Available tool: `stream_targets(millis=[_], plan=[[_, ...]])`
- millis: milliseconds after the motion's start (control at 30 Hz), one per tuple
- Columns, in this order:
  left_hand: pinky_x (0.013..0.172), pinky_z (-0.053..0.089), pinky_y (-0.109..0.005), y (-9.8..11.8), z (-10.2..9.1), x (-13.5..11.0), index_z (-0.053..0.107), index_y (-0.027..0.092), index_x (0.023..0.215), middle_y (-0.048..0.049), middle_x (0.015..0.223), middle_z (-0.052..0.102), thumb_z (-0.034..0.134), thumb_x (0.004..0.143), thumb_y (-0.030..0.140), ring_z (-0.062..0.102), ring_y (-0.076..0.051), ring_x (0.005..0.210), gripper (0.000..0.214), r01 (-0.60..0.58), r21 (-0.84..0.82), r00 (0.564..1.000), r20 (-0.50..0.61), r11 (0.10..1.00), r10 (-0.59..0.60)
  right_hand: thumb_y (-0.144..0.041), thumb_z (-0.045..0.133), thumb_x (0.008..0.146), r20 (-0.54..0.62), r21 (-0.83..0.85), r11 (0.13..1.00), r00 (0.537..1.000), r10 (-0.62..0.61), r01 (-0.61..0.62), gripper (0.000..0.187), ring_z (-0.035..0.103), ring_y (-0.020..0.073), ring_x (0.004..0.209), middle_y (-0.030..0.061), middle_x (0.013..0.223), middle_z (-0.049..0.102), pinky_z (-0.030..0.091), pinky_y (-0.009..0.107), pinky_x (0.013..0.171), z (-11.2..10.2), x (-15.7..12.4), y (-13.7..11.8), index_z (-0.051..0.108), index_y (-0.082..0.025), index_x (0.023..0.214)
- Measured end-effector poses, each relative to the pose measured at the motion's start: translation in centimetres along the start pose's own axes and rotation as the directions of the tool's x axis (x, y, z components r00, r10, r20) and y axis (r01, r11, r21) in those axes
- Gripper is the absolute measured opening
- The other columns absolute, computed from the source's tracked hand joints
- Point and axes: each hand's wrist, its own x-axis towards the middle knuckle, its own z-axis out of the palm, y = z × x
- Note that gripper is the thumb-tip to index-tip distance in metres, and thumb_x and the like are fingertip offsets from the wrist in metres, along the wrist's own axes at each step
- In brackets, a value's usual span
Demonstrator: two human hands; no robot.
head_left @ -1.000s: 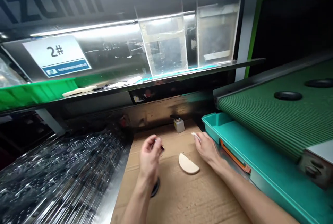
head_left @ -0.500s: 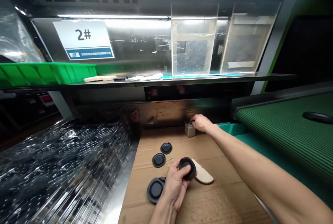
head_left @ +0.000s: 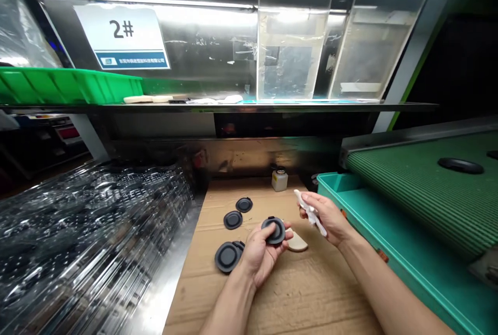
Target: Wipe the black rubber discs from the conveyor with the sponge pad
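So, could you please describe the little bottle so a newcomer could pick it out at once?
By the green conveyor belt sits a teal bin, with a brown cardboard sheet to its left. At the sheet's far end, past the right hand, the bottle stands upright. Unlike the black discs lying nearer, it is pale and boxy with a dark top.

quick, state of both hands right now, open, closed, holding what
Left hand: closed, holding a round black part, thumb on top.
Right hand: closed, holding a crumpled white cloth-like piece.
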Motion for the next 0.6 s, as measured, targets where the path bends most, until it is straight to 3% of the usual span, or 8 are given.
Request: stream_targets(millis=[133,300,400,500,600], plan=[[0.066,0.054,-0.031,0.1,0.6,-0.1,0.053,0.009,0.116,-0.0209,0.112,0.063,0.048,0.090,0.037,0.067,-0.027,0.089,0.039,0.082,-0.069,0.996,0.050,0.994,-0.078,-0.048,0.065,0.079,0.153,0.089,0.982,0.977,0.151,-0.166,0.033,0.046,0.0076,0.049,-0.0005,0.063,0.055,0.025,0.016,0.038,0.3,-2.1,1.1,0.057,-0.016,0.080],[0.089,0.053,-0.037,0.4,1.1,-0.4,0.054,0.003,0.114,-0.0203,0.104,0.065,0.044,0.092,0.036,0.067,-0.025,0.093,0.041,0.164,-0.060,0.986,0.047,0.985,-0.162,-0.046,0.068,0.076,0.138,0.093,0.985,0.982,0.130,-0.144,0.032,0.049,0.0081,0.053,0.0010,0.068,0.059,0.034,0.017,0.044,0.8,-2.1,1.5,0.059,-0.015,0.082],[0.079,0.057,-0.029,0.1,1.2,-0.3,0.056,0.002,0.108,-0.0197,0.097,0.066,0.042,0.093,0.041,0.069,-0.023,0.086,0.044,0.217,-0.050,0.976,0.032,0.975,-0.216,-0.046,0.068,0.077,0.112,0.023,0.996,0.990,0.086,-0.089,0.032,0.050,0.0082,0.056,0.0016,0.070,0.060,0.038,0.018,0.048,1.1,-2.2,1.6,0.063,-0.014,0.082],[0.059,0.056,-0.021,-0.5,1.1,0.1,0.058,0.001,0.098,-0.0204,0.085,0.066,0.033,0.094,0.048,0.069,-0.019,0.068,0.053,0.251,-0.023,0.963,-0.092,0.968,-0.252,-0.045,0.068,0.076,0.084,-0.153,0.987,0.995,0.053,-0.040,0.032,0.049,0.0080,0.054,0.0017,0.068,0.061,0.038,0.018,0.048,1.5,-2.5,1.9,0.065,-0.013,0.081],[0.051,0.054,-0.018,-0.8,1.0,0.4,0.058,0.000,0.095,-0.0190,0.077,0.066,0.027,0.095,0.050,0.067,-0.016,0.058,0.059,0.254,-0.014,0.950,-0.183,0.967,-0.252,-0.044,0.066,0.077,0.085,-0.281,0.959,0.995,0.057,-0.031,0.031,0.053,0.0090,0.055,0.0026,0.067,0.064,0.040,0.018,0.049,1.7,-2.6,2.2,0.064,-0.013,0.078]])
